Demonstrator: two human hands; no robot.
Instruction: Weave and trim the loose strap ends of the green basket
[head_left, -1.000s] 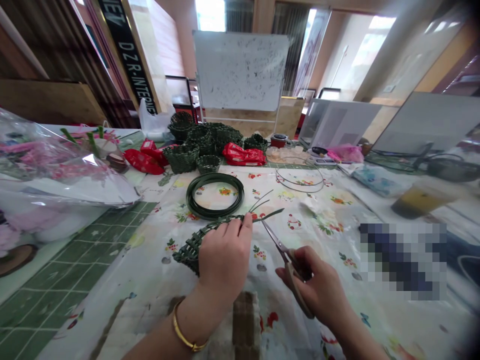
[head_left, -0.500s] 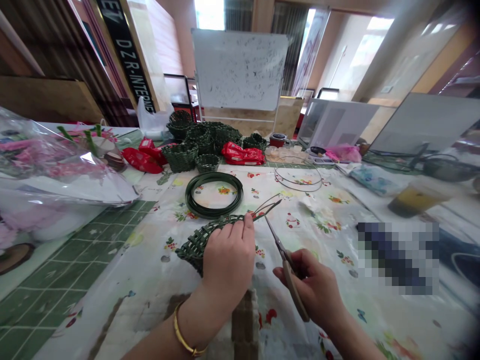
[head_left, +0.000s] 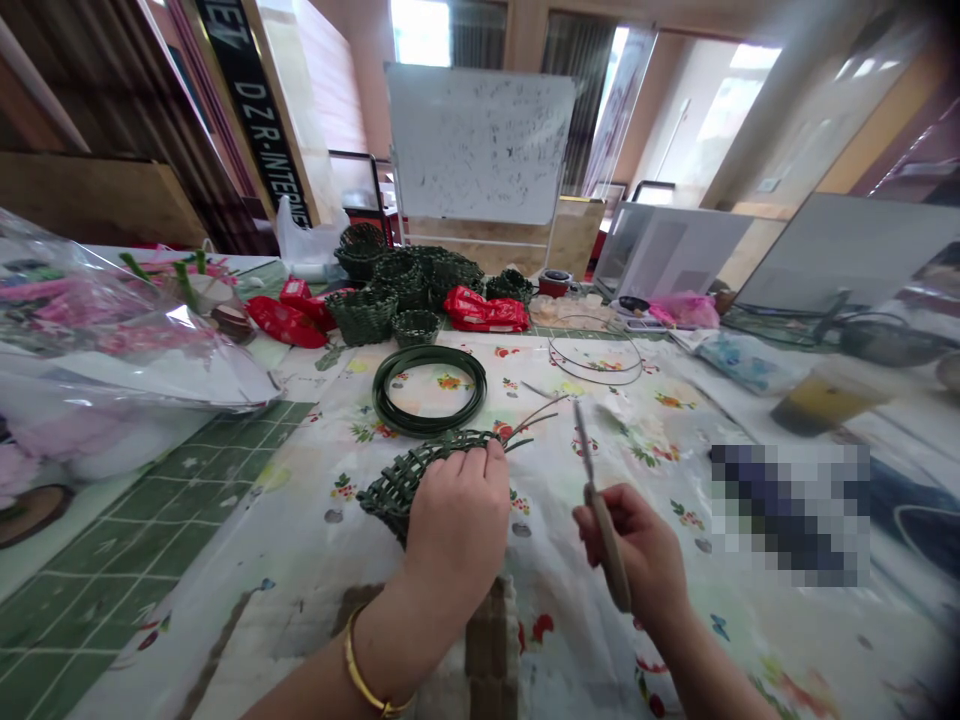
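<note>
My left hand (head_left: 459, 505) is closed around the side of a dark green woven basket (head_left: 397, 485), which lies tilted on the cloth with part of it hidden behind my fingers. Thin strip ends (head_left: 534, 420) stick out to the right past my fingertips. In my right hand (head_left: 637, 550) is a pair of scissors (head_left: 609, 550) with tan handles, its blades pointing up and away from me, apart from the strips. A short dark piece of strip (head_left: 537, 391) shows just beyond the strip ends.
Behind the basket lies a coil of green strip (head_left: 381, 395). Several finished green baskets (head_left: 364, 315) and a red packet (head_left: 486, 308) stand at the back. A wire ring (head_left: 596, 380) and a plastic cup (head_left: 829, 400) are to the right, wrapped flowers (head_left: 112, 310) to the left.
The scissors have moved right, away from the strips, and their blades have turned more upright. One strip end is shorter, and a separate short piece now shows beyond it. My left hand has barely moved.
</note>
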